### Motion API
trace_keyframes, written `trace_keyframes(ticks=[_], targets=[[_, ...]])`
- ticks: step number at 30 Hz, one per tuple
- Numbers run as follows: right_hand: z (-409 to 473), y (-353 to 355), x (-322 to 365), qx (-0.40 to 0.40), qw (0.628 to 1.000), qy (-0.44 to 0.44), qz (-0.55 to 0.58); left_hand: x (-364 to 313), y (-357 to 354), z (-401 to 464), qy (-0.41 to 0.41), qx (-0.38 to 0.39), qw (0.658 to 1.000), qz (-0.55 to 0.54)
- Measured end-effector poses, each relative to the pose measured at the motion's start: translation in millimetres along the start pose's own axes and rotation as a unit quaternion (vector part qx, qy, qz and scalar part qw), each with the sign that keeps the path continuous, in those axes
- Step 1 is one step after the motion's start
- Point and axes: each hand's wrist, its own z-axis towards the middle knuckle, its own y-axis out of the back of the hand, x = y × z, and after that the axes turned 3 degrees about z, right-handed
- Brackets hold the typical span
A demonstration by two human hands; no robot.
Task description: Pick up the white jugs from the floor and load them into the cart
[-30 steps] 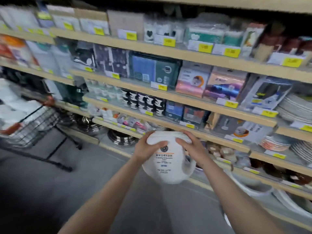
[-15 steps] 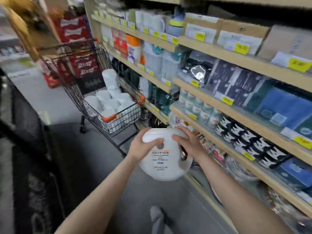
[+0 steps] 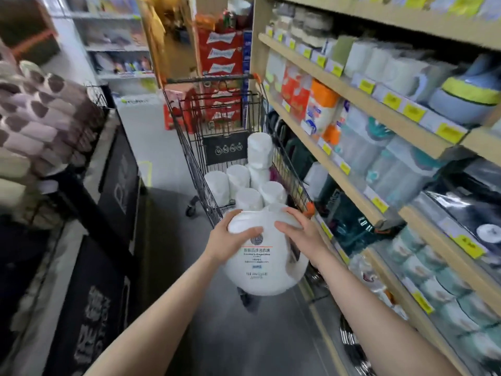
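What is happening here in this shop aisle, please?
A person holds a white jug with both hands: the left hand and the right hand grip its upper part. The jug is in the air, just in front of a wire cart that stands beside the shelves. Several white jugs already stand in the cart, so this one is not yet loaded.

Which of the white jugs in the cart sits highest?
The jug at the far right of the cart; it rests on top of another, above the lower jugs.
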Motion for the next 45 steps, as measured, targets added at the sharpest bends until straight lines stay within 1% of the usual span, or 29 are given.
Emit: trace_keyframes(ticks=[4,6,8,12,17,21,26,30,35,37,40,42,45], targets=[[70.3,-35.4,18.4,0.008,1.0,0.0,0.005,-2.6,39.7,65.4,-0.012,-0.01,1.0,0.001],[106.3,-54.5,25.5,0.006,1.0,0.008,0.009,-2.9,62.0,102.7,-0.019,-0.002,1.0,-0.003],[142.3,-73.8,31.6,-0.009,1.0,0.01,0.013,-4.4,85.3,141.7,-0.036,0.018,0.999,0.006],[200.4,-108.4,53.0,-0.041,0.999,-0.007,0.01,-6.0,127.0,216.6,-0.04,0.052,0.998,0.023],[270.8,-137.4,76.7,-0.087,0.996,-0.026,-0.003,-13.8,167.9,319.0,-0.06,0.116,0.99,0.044],[323.8,-138.8,89.7,-0.115,0.993,-0.027,-0.011,-25.2,175.3,382.4,-0.079,0.152,0.984,0.047],[389.8,-123.8,87.6,-0.145,0.989,-0.014,-0.026,-37.0,163.3,460.4,-0.099,0.178,0.977,0.06],[433.0,-111.8,78.5,-0.166,0.986,-0.027,-0.012,-41.8,150.5,519.0,-0.089,0.224,0.967,0.082],[478.3,-100.6,76.6,-0.175,0.983,-0.052,-0.018,-48.9,138.0,584.4,-0.088,0.296,0.945,0.11],[491.3,-96.7,75.9,-0.188,0.98,-0.056,-0.019,-54.0,132.1,606.7,-0.112,0.315,0.933,0.136],[508.6,-95.5,70.1,-0.216,0.975,-0.059,-0.003,-60.2,121.8,638.7,-0.161,0.356,0.905,0.167],[520.7,-100.3,63.0,-0.239,0.968,-0.072,-0.001,-59.9,114.3,661.7,-0.193,0.393,0.877,0.198],[538.4,-112.3,45.5,-0.262,0.961,-0.078,-0.025,-49.6,102.5,698.3,-0.242,0.436,0.822,0.277]])
